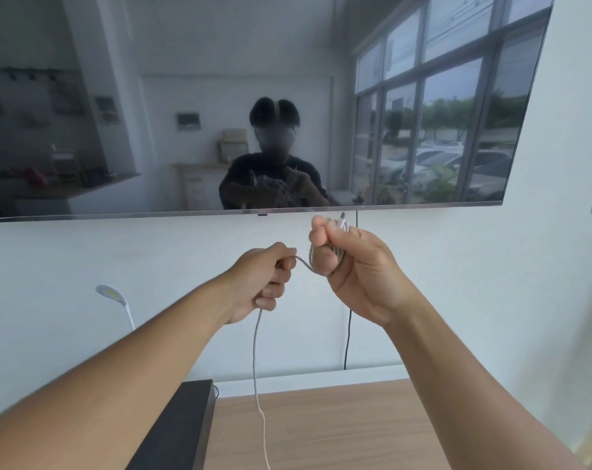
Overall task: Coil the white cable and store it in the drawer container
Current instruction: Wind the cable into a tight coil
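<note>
The white cable [255, 347] is held up in front of the wall by both hands. My right hand [352, 262] is closed on several small loops of it, and a plug end sticks out above the fingers. A short stretch of cable runs left from the loops into my left hand [264, 283], which is a fist around it. Below that fist the loose end hangs straight down past the wooden tabletop [321, 429] and out of the frame's bottom edge. No drawer container is in view.
A large dark wall-mounted TV [253, 96] hangs just above the hands. A black power cord [348, 334] drops down the wall behind my right hand. A black speaker bar [182, 425] lies on the table at left, near a white lamp head [111, 293].
</note>
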Action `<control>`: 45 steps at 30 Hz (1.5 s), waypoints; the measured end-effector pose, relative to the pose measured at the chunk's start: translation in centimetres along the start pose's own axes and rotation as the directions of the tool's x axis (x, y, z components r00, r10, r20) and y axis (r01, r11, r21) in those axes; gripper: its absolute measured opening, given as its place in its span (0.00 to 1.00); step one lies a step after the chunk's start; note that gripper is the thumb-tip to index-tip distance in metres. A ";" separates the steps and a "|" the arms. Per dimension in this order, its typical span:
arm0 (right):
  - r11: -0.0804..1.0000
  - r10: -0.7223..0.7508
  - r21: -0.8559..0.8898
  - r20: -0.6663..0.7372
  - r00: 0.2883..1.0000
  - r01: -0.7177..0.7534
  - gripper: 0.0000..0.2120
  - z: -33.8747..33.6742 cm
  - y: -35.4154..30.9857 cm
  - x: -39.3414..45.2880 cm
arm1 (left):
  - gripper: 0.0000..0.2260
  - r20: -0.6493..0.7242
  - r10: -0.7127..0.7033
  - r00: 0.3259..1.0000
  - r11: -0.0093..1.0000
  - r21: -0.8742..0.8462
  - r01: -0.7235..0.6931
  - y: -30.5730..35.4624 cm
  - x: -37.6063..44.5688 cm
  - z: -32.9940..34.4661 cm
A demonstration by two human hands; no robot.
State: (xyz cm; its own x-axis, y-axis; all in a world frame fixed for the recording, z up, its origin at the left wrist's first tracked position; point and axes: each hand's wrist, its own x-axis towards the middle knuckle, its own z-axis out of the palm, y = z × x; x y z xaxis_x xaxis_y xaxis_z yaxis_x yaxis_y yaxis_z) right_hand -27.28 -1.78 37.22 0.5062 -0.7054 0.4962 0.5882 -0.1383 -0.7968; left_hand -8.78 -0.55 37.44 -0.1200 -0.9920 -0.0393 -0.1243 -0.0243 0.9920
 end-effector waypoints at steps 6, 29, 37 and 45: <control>0.988 0.001 -0.154 0.044 0.999 0.006 0.14 0.6 -0.5 -1.1 | 0.10 0.122 0.024 0.992 0.969 0.242 -0.053 3.9 0.2 -0.3; 0.720 0.266 -0.660 -0.023 0.964 -0.214 0.13 -1.4 1.6 -3.0 | 0.21 0.053 0.403 0.914 0.490 0.831 -0.264 6.8 -0.3 3.4; 0.969 0.130 -0.189 -0.148 0.980 -0.157 0.15 -2.9 0.9 -1.5 | 0.15 0.067 0.639 0.767 0.449 0.777 -0.442 -0.1 -3.9 5.5; 0.973 0.135 0.188 -0.003 0.991 -0.132 0.34 -1.7 -1.0 -0.8 | 0.17 -0.006 0.026 1.000 0.994 0.105 -0.026 -4.5 -1.5 3.7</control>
State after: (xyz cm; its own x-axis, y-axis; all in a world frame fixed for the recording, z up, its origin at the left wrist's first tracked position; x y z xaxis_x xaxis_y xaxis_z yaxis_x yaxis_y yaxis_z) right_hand -29.30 -2.25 37.03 0.5791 -0.7200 0.3825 0.6239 0.0894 -0.7764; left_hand -11.67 1.50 32.58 -0.1174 -0.9930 -0.0123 -0.2239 0.0144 0.9745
